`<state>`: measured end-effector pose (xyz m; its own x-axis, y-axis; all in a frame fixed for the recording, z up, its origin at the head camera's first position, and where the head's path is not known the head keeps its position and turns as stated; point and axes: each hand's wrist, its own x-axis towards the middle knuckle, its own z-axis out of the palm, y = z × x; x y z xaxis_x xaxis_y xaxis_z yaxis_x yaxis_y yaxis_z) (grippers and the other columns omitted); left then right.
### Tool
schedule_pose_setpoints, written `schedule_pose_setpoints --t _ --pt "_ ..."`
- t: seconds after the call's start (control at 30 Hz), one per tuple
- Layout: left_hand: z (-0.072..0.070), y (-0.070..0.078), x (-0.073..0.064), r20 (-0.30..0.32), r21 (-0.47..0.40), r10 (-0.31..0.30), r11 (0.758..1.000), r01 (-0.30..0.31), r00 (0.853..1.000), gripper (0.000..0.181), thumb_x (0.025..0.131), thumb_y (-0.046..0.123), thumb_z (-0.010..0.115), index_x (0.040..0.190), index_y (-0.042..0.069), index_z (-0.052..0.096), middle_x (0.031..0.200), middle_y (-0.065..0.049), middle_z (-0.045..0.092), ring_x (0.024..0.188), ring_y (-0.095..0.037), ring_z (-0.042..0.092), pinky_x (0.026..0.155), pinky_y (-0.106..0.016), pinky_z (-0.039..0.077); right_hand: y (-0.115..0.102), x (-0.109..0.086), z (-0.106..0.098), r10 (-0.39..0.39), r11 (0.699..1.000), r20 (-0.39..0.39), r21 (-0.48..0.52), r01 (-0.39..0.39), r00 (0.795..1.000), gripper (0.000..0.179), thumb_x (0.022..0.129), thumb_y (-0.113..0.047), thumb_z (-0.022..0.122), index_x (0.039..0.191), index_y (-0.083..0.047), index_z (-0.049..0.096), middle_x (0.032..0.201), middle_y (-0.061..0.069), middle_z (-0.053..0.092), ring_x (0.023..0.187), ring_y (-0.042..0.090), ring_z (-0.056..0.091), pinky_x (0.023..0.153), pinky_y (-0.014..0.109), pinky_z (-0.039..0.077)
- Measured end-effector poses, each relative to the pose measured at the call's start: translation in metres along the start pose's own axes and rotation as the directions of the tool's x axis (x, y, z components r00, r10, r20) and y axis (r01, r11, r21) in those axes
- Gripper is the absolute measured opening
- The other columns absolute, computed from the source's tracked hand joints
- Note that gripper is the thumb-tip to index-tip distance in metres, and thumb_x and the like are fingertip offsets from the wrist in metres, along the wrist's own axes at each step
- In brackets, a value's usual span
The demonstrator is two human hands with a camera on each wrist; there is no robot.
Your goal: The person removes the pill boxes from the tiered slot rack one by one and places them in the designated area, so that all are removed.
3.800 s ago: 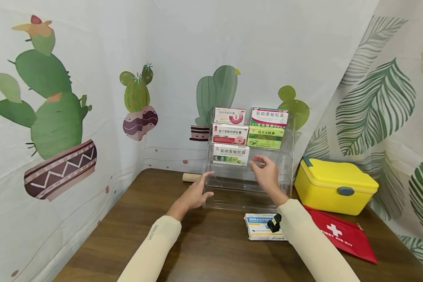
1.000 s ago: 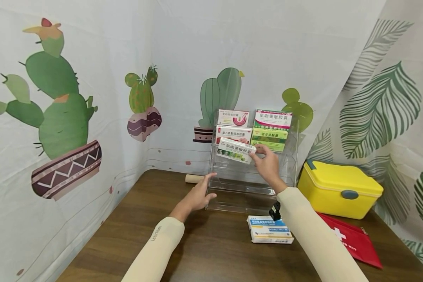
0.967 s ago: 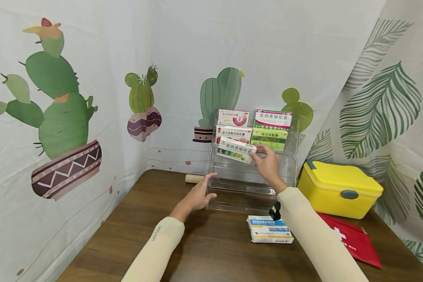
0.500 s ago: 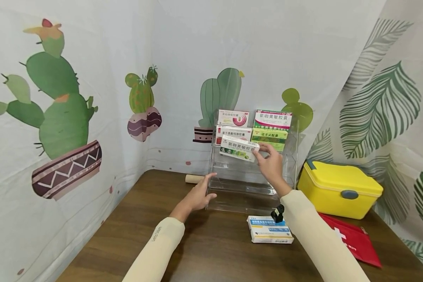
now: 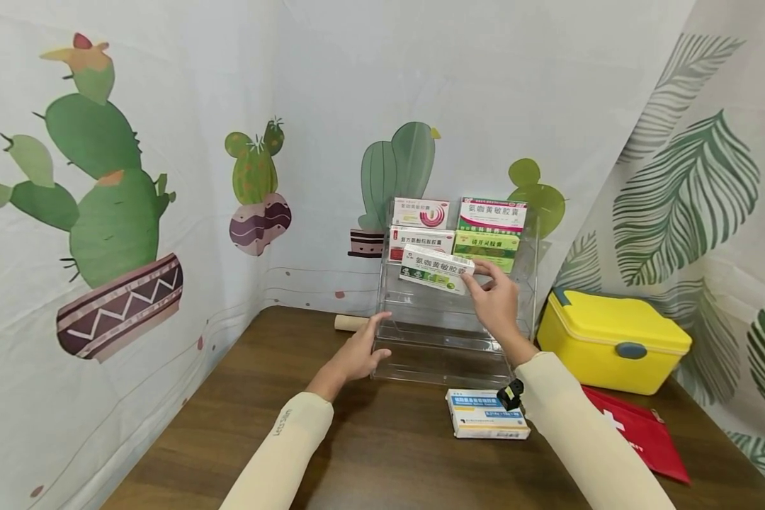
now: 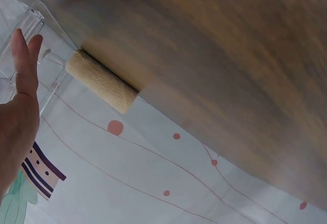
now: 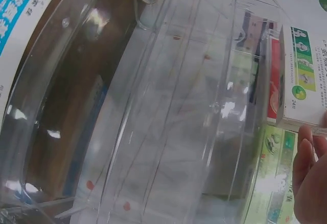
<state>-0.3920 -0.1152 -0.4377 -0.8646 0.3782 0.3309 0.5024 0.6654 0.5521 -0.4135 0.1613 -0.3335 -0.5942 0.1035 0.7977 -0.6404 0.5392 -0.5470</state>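
Observation:
My right hand pinches the right end of a white-and-green medicine box. The box tilts down to the right before the clear acrylic display rack. It overlaps the lower part of a red-and-white box on the rack. The right wrist view shows the held box from close up, with the fingers at its end. At the rack's left side rests my left hand, its fingers straight and thumb apart. In the left wrist view those fingers lie along the rack's clear edge.
Other rack boxes are pink-white, pink-green and green. A blue-and-white medicine box lies on the table in front. To the right are a yellow case and a red first aid pouch. A beige roll lies behind the rack.
Earlier the white-and-green box sat level in the rack's third tier, the right hand beside it. The right hand has since gripped it, lifted it out tilted and shifted it slightly right. The left hand stays put.

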Motion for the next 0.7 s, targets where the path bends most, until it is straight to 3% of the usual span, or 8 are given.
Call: schedule_pose_setpoints --t 0.2,0.33,0.5,0.7 --pt "-0.001 0.0 -0.001 -0.009 0.007 0.018 1.0 -0.018 1.0 0.076 0.097 0.02 0.066 0.155 0.023 0.017 0.154 -0.024 0.032 0.134 -0.042 0.042 0.105 -0.056 0.038 -0.002 -0.005 -0.008 -0.029 0.999 -0.034 0.042 0.03 0.999 0.032 0.091 -0.016 0.074 0.12 -0.005 0.068 0.102 0.014 0.071 0.047 0.001 0.051 0.042 0.019 0.039" --pt "0.0 -0.001 -0.001 0.003 0.007 0.002 1.0 -0.002 1.0 0.076 0.097 0.023 0.065 0.155 0.028 0.015 0.155 -0.022 0.032 0.134 -0.041 0.042 0.104 -0.056 0.039 -0.002 -0.008 -0.016 0.007 0.996 -0.033 0.091 -0.004 0.999 0.034 0.091 -0.016 0.074 0.122 -0.003 0.067 0.101 0.015 0.07 0.051 0.004 0.056 0.044 0.019 0.042" --pt "0.0 -0.001 0.0 0.01 0.002 0.007 1.0 -0.007 1.0 0.076 0.098 0.024 0.064 0.156 0.025 0.015 0.155 -0.021 0.031 0.134 -0.04 0.043 0.104 -0.055 0.04 -0.004 -0.012 -0.025 0.067 0.985 -0.042 0.164 -0.06 0.997 0.033 0.092 -0.01 0.072 0.123 -0.002 0.066 0.1 0.019 0.068 0.059 0.016 0.061 0.048 0.015 0.044" --pt "0.0 -0.001 0.0 0.0 0.017 0.02 1.0 -0.02 1.0 0.076 0.098 0.023 0.064 0.156 0.023 0.016 0.154 -0.023 0.033 0.134 -0.042 0.043 0.104 -0.056 0.039 -0.026 -0.019 -0.036 0.038 0.98 -0.033 0.198 -0.031 0.999 0.031 0.091 0.002 0.069 0.12 0.011 0.062 0.097 0.029 0.066 0.062 0.033 0.062 0.048 0.016 0.043"
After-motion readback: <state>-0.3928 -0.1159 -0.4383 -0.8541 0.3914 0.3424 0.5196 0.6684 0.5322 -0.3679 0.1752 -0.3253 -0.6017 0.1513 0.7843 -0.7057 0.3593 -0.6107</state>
